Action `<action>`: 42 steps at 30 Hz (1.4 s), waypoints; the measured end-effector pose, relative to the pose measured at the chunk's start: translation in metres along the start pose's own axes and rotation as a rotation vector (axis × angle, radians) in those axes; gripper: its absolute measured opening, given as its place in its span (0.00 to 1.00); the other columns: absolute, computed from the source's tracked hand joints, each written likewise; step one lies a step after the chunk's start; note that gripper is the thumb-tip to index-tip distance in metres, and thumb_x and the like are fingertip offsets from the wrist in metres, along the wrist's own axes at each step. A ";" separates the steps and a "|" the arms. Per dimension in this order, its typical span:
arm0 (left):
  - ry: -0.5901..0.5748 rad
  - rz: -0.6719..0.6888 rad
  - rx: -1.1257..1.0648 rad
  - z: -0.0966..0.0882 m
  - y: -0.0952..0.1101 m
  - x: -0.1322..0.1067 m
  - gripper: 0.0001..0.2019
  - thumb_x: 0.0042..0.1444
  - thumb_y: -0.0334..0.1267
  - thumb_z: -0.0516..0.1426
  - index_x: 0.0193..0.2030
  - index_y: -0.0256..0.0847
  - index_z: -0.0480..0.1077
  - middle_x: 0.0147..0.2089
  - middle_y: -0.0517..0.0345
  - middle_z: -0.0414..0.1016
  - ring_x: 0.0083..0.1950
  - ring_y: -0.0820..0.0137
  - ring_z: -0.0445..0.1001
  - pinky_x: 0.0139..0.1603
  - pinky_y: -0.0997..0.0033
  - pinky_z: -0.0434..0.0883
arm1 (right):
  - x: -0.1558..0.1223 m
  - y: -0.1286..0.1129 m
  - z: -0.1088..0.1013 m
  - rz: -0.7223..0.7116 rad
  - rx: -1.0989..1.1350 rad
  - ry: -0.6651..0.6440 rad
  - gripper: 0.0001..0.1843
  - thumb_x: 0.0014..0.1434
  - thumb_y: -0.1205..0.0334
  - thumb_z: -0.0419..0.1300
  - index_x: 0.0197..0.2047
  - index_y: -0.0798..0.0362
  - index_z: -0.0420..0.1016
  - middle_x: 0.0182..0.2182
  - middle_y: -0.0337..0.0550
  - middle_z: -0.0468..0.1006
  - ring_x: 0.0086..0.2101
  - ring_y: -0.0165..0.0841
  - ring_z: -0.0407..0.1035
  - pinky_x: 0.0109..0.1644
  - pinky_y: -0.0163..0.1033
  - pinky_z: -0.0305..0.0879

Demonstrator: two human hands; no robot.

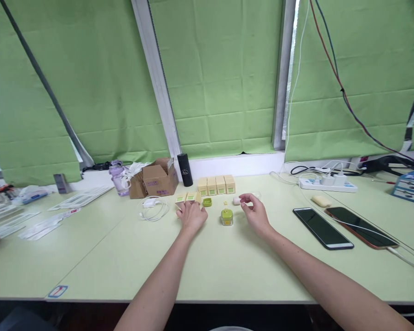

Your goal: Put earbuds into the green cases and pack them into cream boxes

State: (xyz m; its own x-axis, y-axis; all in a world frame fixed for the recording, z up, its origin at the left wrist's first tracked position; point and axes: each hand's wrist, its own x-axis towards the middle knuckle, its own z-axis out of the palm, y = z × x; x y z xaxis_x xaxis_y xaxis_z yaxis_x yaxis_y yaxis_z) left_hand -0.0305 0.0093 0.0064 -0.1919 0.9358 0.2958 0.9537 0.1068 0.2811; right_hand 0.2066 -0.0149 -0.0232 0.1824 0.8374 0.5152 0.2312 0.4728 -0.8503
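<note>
My left hand (192,218) reaches over two small cream boxes (180,199) with green-framed fronts. Its thumb is spread from the fingers, and the fingertips at the boxes are partly hidden. My right hand (255,215) has thumb and forefinger parted beside a small white cylinder (236,201); whether they touch it I cannot tell. Between the hands stands a small clear container with a green lid (227,217). A tiny yellow piece (225,202) lies behind it. A shallow green lid-like piece (207,202) rests right of my left hand.
Several cream boxes (216,185) stand in a row behind. Left of them are a black cylinder (184,170), an open cardboard box (159,178), a purple bottle (118,179) and a coiled white cable (154,209). Two phones (322,228) and a power strip (347,185) lie right.
</note>
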 end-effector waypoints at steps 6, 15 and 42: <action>-0.056 -0.014 -0.019 0.002 0.001 0.003 0.15 0.63 0.41 0.52 0.46 0.40 0.79 0.63 0.34 0.73 0.68 0.39 0.62 0.61 0.38 0.63 | -0.003 -0.002 0.000 -0.046 -0.046 -0.026 0.13 0.63 0.54 0.57 0.47 0.48 0.77 0.46 0.49 0.79 0.50 0.45 0.69 0.47 0.49 0.71; -0.017 0.050 -0.025 -0.002 0.004 -0.001 0.14 0.65 0.36 0.50 0.45 0.40 0.78 0.63 0.37 0.74 0.68 0.41 0.63 0.60 0.39 0.64 | -0.009 -0.010 -0.001 -0.240 -0.139 -0.075 0.11 0.65 0.61 0.56 0.49 0.46 0.76 0.46 0.49 0.77 0.53 0.46 0.65 0.49 0.52 0.75; 0.307 0.587 -0.357 -0.006 0.024 -0.031 0.24 0.73 0.42 0.49 0.73 0.46 0.64 0.73 0.47 0.64 0.68 0.52 0.58 0.70 0.50 0.56 | -0.006 -0.019 -0.001 -0.152 -0.135 -0.060 0.18 0.67 0.43 0.59 0.52 0.45 0.77 0.46 0.47 0.83 0.54 0.48 0.67 0.57 0.55 0.65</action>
State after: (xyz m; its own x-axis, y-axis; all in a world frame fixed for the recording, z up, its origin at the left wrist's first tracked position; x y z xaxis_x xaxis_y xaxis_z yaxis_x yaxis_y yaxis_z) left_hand -0.0034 -0.0197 0.0093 0.2195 0.6636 0.7152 0.7964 -0.5453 0.2615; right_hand 0.2019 -0.0294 -0.0103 0.0798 0.7758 0.6260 0.3780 0.5575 -0.7391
